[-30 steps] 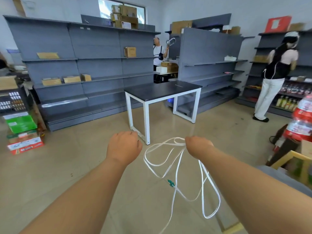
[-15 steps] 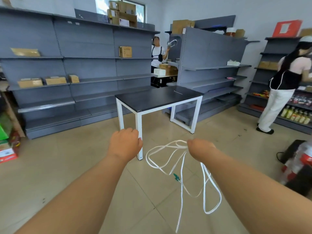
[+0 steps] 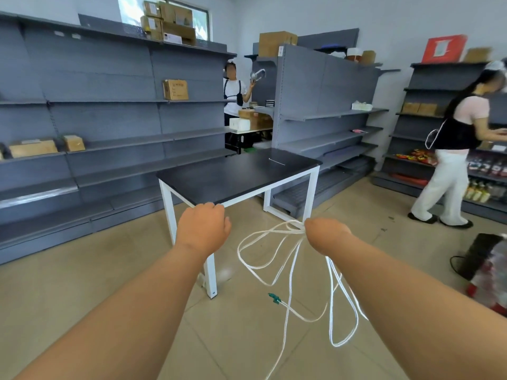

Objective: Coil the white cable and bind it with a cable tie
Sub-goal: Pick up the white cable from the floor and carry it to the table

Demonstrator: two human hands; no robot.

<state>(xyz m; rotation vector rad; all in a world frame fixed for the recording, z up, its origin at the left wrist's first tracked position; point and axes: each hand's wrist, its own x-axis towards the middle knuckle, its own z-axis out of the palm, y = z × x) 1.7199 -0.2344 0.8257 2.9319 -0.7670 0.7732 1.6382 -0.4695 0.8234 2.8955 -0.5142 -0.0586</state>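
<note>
Grey shelves [image 3: 109, 138] line the walls of a shop room with a pale tiled floor [image 3: 82, 283], and a black tabletop [image 3: 236, 176] on white legs stands just ahead of the person's outstretched arms.

The left hand [image 3: 203, 229] hovers near the front edge of that tabletop. Its fingers [image 3: 212, 207] are curled under into a loose fist. Nothing shows in it, though the palm is turned away.

The right hand [image 3: 326, 234] is closed round a bunch of the white cable [image 3: 291, 275], which comes out on the side facing the left hand. From there the cable droops in several slack, uneven loops that hang down between the two forearms and under the right wrist. One long strand runs on toward the bottom of the view, and a green plug [image 3: 273, 298] dangles partway down.

The loops run mostly up and down, below and to the left of the gripping hand, so the free left hand looks best placed to reach across and gather them.

A thin pale sliver [image 3: 277, 161] lies on the far part of the tabletop. It may be the cable tie, but it is too small to tell. The coiling looks barely begun.
</note>
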